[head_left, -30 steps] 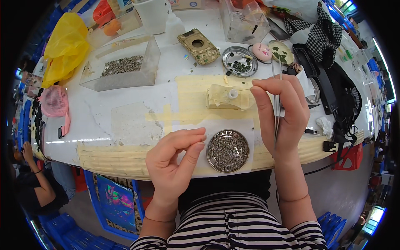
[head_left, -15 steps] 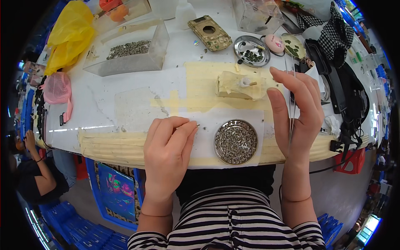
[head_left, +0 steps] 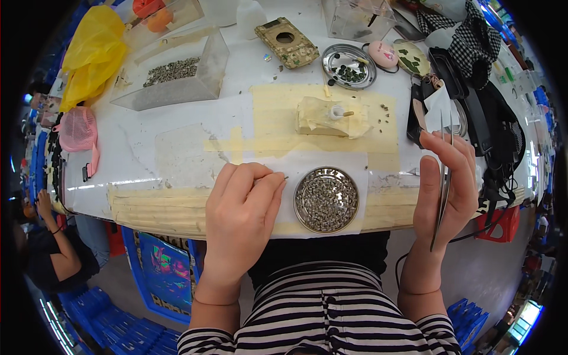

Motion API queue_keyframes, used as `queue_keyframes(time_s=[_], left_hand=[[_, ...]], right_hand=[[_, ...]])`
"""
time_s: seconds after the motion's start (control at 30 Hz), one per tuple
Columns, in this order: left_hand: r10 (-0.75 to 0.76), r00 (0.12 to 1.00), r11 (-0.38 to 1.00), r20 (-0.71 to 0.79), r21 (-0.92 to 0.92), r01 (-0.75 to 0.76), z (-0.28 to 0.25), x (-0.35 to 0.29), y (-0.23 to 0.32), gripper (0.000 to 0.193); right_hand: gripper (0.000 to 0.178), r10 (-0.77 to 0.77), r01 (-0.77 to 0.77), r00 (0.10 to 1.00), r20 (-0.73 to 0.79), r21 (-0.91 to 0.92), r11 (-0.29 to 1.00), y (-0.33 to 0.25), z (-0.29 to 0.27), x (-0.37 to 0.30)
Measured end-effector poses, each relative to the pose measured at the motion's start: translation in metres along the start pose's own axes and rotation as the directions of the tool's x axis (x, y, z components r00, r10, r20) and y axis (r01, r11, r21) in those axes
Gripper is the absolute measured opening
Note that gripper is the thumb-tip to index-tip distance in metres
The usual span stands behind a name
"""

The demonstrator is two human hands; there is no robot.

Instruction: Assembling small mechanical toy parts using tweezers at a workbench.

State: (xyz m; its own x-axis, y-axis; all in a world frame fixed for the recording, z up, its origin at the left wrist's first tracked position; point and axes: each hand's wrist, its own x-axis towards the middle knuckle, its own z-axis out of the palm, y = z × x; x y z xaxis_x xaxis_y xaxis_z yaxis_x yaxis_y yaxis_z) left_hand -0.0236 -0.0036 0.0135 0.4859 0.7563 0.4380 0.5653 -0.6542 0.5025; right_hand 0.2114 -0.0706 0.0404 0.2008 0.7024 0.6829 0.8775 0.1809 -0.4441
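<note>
Left hand (head_left: 242, 204) sits curled at the near edge of the counter (head_left: 177, 154), thumb and forefinger pinched on a tiny dark part (head_left: 286, 177) that pokes out just past the fingertips; I cannot make out what kind of part it is. Just to its right, close but not touching, I see a round metal dish (head_left: 326, 199) full of small grey pieces, resting on a white sheet near the counter's front edge.

Right hand (head_left: 447, 180) is raised off the counter's right end, fingers loosely closed around a pair of slim metal tweezers (head_left: 442, 177) that run nearly upright, one tip above the fingers and the other end below the palm. I cannot tell whether the tips grip anything.

Between the two hands the strip around the dish is the only open room at the front. Behind it a tan, tape-wrapped block (head_left: 331, 116) stands on a yellowish taped patch. Farther back I see a smaller metal dish (head_left: 349, 65) with dark bits and a clear tray (head_left: 171, 80) of grey pieces at the left. Dark gear crowds the right edge, bent by the lens and hard to read. At the far left, below the counter, another person's arm (head_left: 50, 219) is partly cut off.
</note>
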Motion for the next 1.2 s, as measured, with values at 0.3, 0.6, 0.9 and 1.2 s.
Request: queue_keyframes(time_s=[0.3,0.6,0.9,1.2], left_hand=[[0.125,0.992,0.983,-0.013,0.134,-0.123,0.006,-0.005,-0.005,0.02],[0.086,0.996,0.996,-0.018,-0.017,-0.086,0.005,0.002,0.0,0.017],[0.354,0.884,0.935,0.307,-0.08,-0.346,0.033,0.053,0.044,0.015],[0.373,0.847,0.918,0.378,-0.018,-0.396,0.061,0.067,0.06,0.01]], right_hand=[[0.021,0.02,-0.02,1.0,-0.012,0.029,0.999,0.011,-0.005,-0.006],[0.021,0.07,-0.069,0.997,-0.035,0.022,0.997,0.024,-0.012,-0.015],[0.02,0.096,-0.094,0.994,-0.045,0.045,0.995,0.034,-0.01,-0.025],[0.023,0.05,-0.047,0.995,-0.086,0.036,0.998,0.04,-0.015,-0.036]])
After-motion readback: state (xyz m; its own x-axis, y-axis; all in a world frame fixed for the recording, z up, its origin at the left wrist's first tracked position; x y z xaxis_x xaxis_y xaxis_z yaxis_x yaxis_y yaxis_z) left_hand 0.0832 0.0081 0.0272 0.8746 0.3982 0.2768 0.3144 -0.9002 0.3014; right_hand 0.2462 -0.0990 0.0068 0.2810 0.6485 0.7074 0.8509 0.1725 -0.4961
